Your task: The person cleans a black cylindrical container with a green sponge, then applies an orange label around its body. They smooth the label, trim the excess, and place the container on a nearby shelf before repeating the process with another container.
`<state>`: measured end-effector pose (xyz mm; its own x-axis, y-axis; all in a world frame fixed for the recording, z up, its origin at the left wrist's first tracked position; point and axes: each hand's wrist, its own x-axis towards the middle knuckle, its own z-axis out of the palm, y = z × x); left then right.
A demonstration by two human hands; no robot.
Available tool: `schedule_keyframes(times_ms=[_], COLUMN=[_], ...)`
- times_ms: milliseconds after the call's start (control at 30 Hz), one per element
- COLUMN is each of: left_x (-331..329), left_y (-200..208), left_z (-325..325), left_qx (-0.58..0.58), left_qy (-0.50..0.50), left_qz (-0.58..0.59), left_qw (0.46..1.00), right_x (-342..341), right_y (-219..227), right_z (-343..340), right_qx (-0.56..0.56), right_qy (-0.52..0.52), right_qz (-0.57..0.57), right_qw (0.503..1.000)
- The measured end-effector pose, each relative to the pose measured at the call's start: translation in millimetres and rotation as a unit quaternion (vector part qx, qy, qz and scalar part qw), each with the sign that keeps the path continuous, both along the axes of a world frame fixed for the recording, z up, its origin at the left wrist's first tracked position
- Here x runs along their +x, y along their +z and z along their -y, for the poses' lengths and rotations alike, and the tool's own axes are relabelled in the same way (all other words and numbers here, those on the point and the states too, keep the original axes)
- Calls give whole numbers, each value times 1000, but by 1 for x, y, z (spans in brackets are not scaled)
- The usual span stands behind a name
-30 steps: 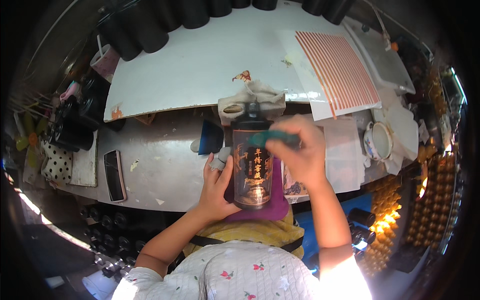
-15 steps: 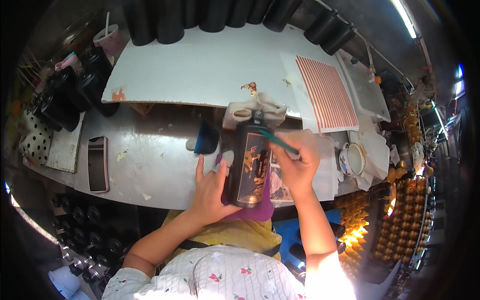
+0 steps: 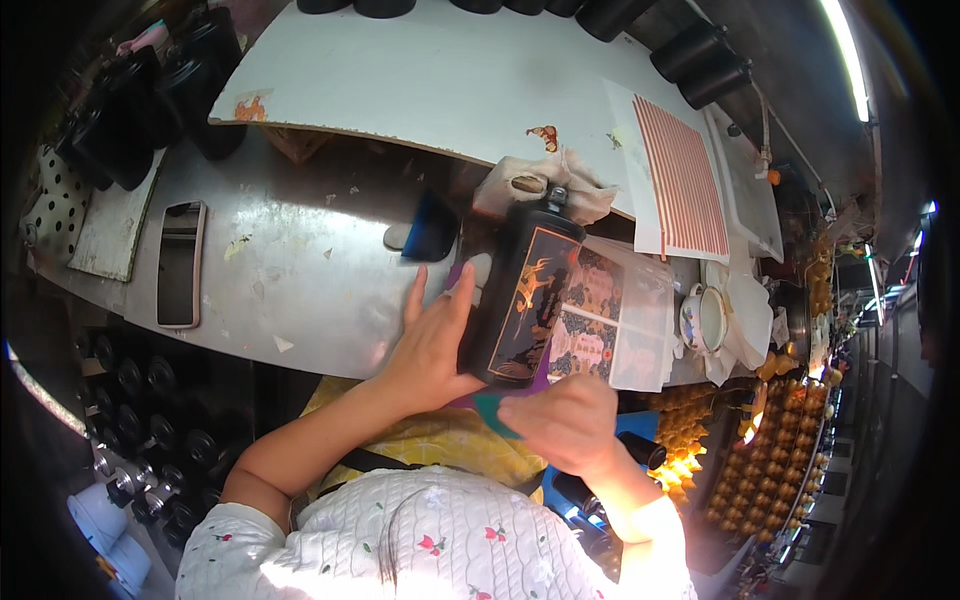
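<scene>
A black cylindrical bottle (image 3: 480, 320) with a gold-framed picture panel leans in front of me, its narrow metal-topped neck pointing away. My left hand (image 3: 425, 345) holds its left side and lower end, two fingers stretched upward along it. A small whitish piece (image 3: 481, 272) lies by those fingertips. Closed on a thin green scraper (image 3: 494, 414), my right hand (image 3: 565, 422) hovers just below the bottle's base, apart from it. Crumpled white cloth (image 3: 590, 190) sits around the neck end. Purple material shows partly behind the bottle.
Printed picture sheets (image 3: 590, 345) lie right of the bottle, beyond them an enamel mug (image 3: 703, 318). A dark blue cup-like object (image 3: 432, 230) and a phone (image 3: 182, 265) rest on the metal table. A raised white board (image 3: 400, 90) holds a red-striped sheet (image 3: 680, 180); black cylinders line its far edge.
My right hand with the green scraper has moved from the bottle's upper part down below its base. The head view has shifted; my left hand stays at the bottle.
</scene>
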<state>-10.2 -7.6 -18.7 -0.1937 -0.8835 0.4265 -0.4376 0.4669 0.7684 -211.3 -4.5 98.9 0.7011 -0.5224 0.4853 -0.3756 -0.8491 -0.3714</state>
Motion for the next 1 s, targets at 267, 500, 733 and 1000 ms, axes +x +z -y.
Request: schedule_keyframes(times_ms=[267,500,733,1000], left_x=[2,2,3,2], left_y=[2,-9,-8,2], left_z=[-1,0,1,3], left_qx=[-4,-15,-36,-11], left_qy=[2,-13,-18,-21], left_qz=[-2,-34,-27,-23], left_qw=[1000,999,999,999], right_x=[8,22,29,24], right_y=[29,44,30,13], right_z=[23,115,34,31], right_qx=[-94,-4,-58,-130], right_qy=[76,-138,73,-41], right_qz=[-133,-81,-153,-122], right_qw=[984,987,984,983])
